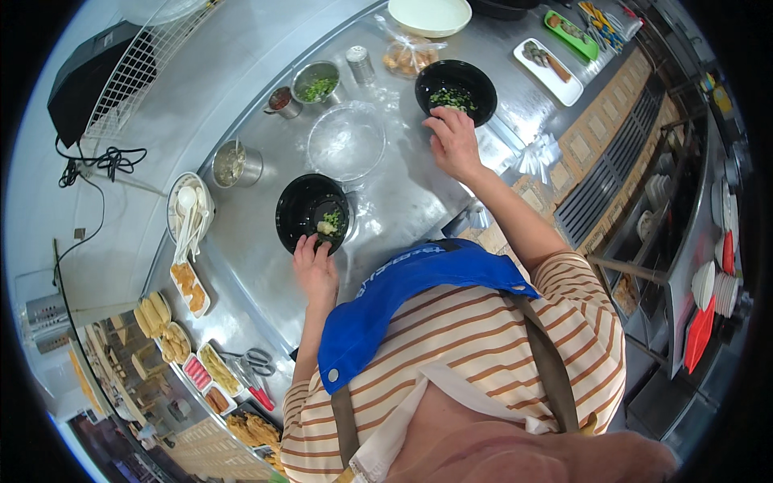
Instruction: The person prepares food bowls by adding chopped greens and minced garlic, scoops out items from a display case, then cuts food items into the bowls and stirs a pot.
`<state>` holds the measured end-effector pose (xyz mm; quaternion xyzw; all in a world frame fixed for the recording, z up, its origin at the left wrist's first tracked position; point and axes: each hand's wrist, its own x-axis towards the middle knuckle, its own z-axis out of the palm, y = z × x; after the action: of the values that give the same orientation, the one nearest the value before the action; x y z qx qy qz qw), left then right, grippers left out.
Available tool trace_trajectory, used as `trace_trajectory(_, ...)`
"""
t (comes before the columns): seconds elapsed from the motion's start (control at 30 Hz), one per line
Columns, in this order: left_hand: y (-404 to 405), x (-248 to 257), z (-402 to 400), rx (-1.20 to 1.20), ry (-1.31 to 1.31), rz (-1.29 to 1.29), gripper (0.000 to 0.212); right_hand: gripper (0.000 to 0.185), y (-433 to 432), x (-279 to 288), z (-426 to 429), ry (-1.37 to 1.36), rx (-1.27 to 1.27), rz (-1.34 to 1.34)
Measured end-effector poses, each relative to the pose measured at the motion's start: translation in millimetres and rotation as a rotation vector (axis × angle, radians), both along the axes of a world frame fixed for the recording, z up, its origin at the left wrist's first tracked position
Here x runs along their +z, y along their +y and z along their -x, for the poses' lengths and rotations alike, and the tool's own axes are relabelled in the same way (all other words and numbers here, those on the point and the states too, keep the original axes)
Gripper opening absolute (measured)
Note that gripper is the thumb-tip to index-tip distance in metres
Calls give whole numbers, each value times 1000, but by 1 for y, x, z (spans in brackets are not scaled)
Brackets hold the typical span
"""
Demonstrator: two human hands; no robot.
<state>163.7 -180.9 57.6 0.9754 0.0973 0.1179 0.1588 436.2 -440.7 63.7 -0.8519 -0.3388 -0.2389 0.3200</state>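
My left hand (pixel 315 275) is at the near edge of a black bowl (pixel 296 208), its fingertips over the rim. Chopped green scallions (pixel 331 218) and a pale minced clump (pixel 327 228) lie inside that bowl. Farther up and to the right, my right hand (pixel 454 142) is at the near rim of a second black bowl (pixel 427 81). Its thumb and fingers are apart, and the fingertips partly cover the bowl's edge. Scallions (pixel 452 98) are scattered on this bowl's bottom too. Between the bowls sits a round container covered in clear plastic film (pixel 346 142).
Metal cups hold scallions (pixel 319 89), red sauce (pixel 280 98) and a pale minced mix (pixel 229 166). A shaker (pixel 360 64) and a bag of fried pieces (pixel 409 55) stand behind. White spoons (pixel 188 211) fill a bowl at left. Scissors (pixel 256 361) lie by several food trays.
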Motion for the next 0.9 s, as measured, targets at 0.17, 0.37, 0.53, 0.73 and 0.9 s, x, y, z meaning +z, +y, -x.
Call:
trace_trajectory(0.17,-19,12,-5,145,54,-7,51,36,45,25,-54,148,56,-52)
trace_trajectory(0.37,-26,36,-1,286,-74,53,53,50,142,7,-149,1144,-178,-515)
trace_trajectory(0.53,-5,37,6,395,-233,81,45,63,195,-29,-189,1719,-42,-866)
trace_trajectory(0.73,13,44,-14,451,-259,66,37,65,249,-30,-193,1821,-134,-901)
trace_trajectory(0.9,28,52,-42,420,-245,53,35,69,286,-53,-218,1780,59,-942)
